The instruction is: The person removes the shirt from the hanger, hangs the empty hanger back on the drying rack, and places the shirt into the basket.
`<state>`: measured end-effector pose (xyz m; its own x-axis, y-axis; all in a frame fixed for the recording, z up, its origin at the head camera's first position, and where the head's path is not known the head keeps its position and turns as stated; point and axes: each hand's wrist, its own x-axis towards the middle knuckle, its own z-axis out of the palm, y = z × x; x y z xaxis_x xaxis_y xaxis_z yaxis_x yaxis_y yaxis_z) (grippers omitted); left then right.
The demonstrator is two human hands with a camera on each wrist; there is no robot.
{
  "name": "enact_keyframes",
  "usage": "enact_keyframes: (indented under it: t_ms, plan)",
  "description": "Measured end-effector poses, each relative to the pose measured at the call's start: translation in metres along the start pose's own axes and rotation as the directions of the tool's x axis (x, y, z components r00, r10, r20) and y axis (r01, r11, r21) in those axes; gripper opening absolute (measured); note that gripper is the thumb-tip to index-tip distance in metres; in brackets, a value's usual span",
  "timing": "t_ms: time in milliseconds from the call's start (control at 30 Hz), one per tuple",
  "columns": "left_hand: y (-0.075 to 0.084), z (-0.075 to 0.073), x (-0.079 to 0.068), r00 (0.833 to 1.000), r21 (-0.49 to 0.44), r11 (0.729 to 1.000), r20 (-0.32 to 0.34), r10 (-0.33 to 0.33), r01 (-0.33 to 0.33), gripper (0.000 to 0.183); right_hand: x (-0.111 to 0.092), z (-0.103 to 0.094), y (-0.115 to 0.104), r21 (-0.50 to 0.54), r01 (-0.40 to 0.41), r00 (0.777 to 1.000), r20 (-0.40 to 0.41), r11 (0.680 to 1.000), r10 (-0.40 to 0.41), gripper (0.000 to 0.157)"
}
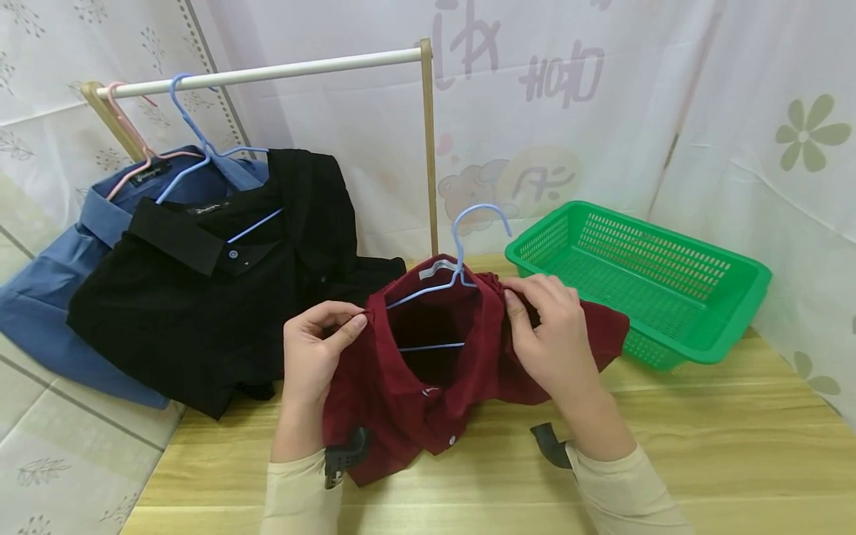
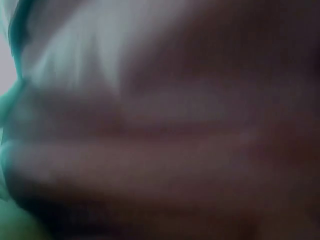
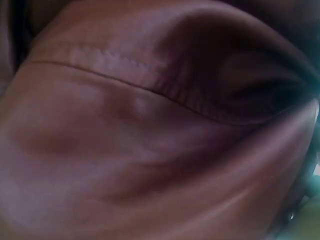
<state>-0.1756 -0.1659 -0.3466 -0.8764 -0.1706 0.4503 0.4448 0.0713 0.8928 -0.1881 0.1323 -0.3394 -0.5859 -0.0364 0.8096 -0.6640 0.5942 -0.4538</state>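
A dark red shirt (image 1: 408, 416) with a collar hangs on a blue hanger (image 1: 458, 245), held up over the table in the head view. The hanger's hook sticks up out of the neck opening, and its lower bar crosses inside the collar. My left hand (image 1: 317, 349) pinches the shirt's shoulder on the left between thumb and fingers. On the other side my right hand (image 1: 551, 334) pinches bunched cloth at the shoulder near the collar. Blurred shirt cloth (image 2: 160, 120) fills the left wrist view. The right wrist view shows a seam in the red cloth (image 3: 100, 125).
At the left stands a rack with a white rail (image 1: 281, 70) and wooden posts (image 1: 429, 148). A black shirt (image 1: 200, 319) on a blue hanger and a blue shirt (image 1: 47, 297) on a pink hanger hang there. A green basket (image 1: 742, 297) sits on the wooden table (image 1: 722, 446) at right.
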Motion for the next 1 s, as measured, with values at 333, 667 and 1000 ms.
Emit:
enact_keyframes:
  t_ms: [333, 667, 1000]
  plan:
    - [0.006, -0.005, -0.006, 0.989, 0.155, 0.982, 0.123, 0.086, -0.105, 0.005, 0.004, -0.013, 0.002, 0.017, 0.008, 1.000, -0.007, 1.000, -0.008, 0.010]
    - [0.002, -0.015, -0.007, 0.992, 0.119, 0.985, 0.043, 0.118, -0.122, 0.005, 0.004, -0.020, 0.006, 0.020, -0.002, 0.999, -0.054, 1.000, 0.003, 0.005]
    - [0.003, -0.036, -0.008, 0.998, 0.167, 0.985, 0.031, 0.048, -0.052, 0.003, 0.006, -0.030, 0.011, 0.024, 0.058, 0.997, -0.054, 0.998, -0.056, 0.005]
